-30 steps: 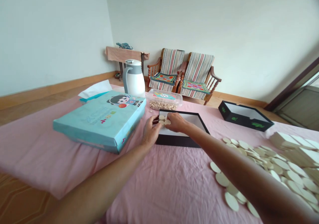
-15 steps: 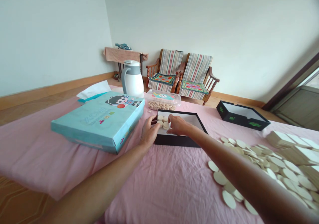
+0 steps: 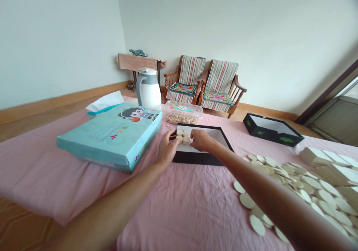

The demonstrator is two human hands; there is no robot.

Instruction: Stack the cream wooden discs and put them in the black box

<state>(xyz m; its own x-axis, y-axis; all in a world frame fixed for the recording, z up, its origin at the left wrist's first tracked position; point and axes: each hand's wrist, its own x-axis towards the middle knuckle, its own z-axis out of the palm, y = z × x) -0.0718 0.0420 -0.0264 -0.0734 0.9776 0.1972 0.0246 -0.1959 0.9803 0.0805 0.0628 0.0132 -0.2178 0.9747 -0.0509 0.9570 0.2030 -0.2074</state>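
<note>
A shallow black box [image 3: 201, 158] with a white inside sits on the table. Round pale wooden discs [image 3: 183, 136] stand close together in several short stacks in its left end. My left hand [image 3: 167, 148] grips the box's left wall, the thumb over the rim by the front stack. Just right of the stacks, my right hand [image 3: 201, 140] is inside the box, fingers curled and closed, a small gap from the discs. Whatever its fingertips may hold is hidden. A loose pile of larger flat discs [image 3: 304, 186] lies to the right, partly behind my right forearm.
A light-blue carton [image 3: 109, 135] stands left, a white-and-grey jug [image 3: 150, 91] behind it. A clear plastic tub [image 3: 183, 113] of small beige pieces is beyond the box. Right are another black box [image 3: 271, 130] and stacked pale wooden blocks [image 3: 330, 161]. A pink cloth [image 3: 173, 206] covers the table.
My right hand has shifted slightly right, away from the discs, so more of the stacks shows. My left hand stays at the box's left wall.
</note>
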